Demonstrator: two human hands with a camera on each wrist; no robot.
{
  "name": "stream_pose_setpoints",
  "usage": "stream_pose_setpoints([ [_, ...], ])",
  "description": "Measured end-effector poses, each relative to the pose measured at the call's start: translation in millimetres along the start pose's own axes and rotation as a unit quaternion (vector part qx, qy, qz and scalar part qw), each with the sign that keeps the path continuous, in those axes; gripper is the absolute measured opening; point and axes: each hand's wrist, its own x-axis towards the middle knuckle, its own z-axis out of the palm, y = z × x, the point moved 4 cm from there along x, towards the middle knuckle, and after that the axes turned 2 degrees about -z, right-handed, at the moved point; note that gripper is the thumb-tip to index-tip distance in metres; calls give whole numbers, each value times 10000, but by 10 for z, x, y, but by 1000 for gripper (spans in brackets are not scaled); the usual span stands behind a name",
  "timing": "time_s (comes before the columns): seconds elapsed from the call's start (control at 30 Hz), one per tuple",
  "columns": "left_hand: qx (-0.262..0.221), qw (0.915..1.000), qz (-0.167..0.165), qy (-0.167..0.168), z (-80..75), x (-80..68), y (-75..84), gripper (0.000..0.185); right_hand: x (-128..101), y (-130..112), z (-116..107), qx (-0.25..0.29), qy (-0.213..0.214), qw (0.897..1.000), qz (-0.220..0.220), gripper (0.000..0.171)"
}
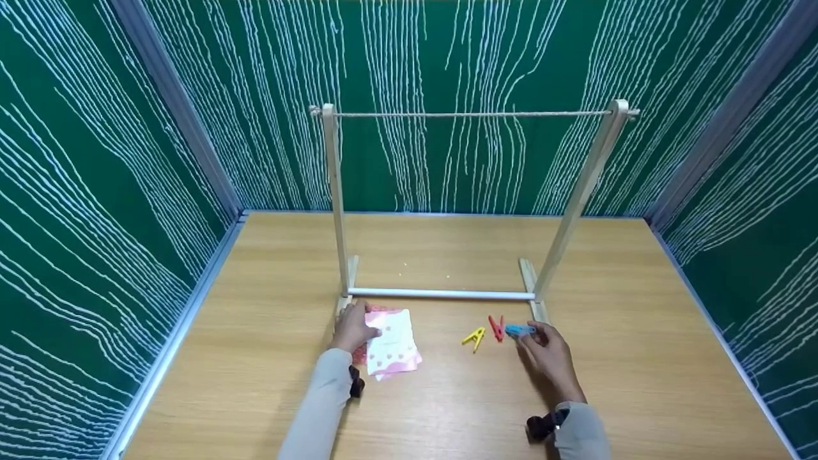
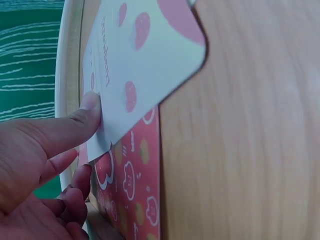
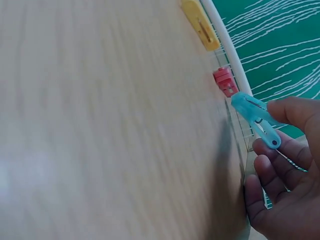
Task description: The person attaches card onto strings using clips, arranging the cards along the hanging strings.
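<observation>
The left hand (image 1: 351, 328) pinches the white card (image 1: 394, 345) just before the wooden rack (image 1: 441, 294); the right hand (image 1: 548, 351) grips the blue clothespin (image 1: 519, 330) beside the rack's right foot.

Red peg (image 1: 496, 328) beside yellow peg (image 1: 474, 337).
</observation>
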Motion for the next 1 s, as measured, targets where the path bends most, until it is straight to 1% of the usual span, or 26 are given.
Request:
stream_pose_setpoints([
  [0.13, 56, 9999, 37, 157, -10, -8, 16, 49, -3, -18, -25, 181, 203, 9996, -76, 44],
  [0.2, -12, 9998, 55, 206, -13, -16, 16, 49, -3, -28, -31, 274, 242, 9993, -84, 43],
  [0.37, -363, 9993, 30, 117, -8, -37, 10, 48, -17, -56, -43, 567, 209, 9982, 36, 43],
  [0.47, -524, 9984, 192, 57, -25, -47, 32, 47, -36, -86, -59, 699, 190, 9973, 131, 44],
  [0.53, -730, 9971, 228, 12, -37, -55, 45, 44, -43, -101, -70, 800, 156, 9964, 217, 45],
  [0.63, -1143, 9933, 169, -103, -43, -58, 52, 37, -44, -126, -82, 1032, 169, 9939, 352, 46],
  [0.7, -1476, 9888, 61, -196, -48, -57, 56, 33, -36, -140, -84, 1302, 178, 9903, 450, 47],
  [0.77, -1710, 9849, 42, -276, -55, -53, 70, 32, -30, -159, -88, 1592, 180, 9855, 563, 48],
  [0.83, -1892, 9814, 116, -317, -70, -52, 103, 32, -29, -179, -93, 1889, 125, 9795, 694, 50],
  [0.93, -2177, 9747, 359, -363, -98, -54, 178, 31, -26, -224, -108, 2259, 37, 9701, 890, 54],
  [1.0, -2291, 9714, 504, -358, -120, -54, 238, 28, -12, -261, -125, 2404, 102, 9668, 857, 55],
])
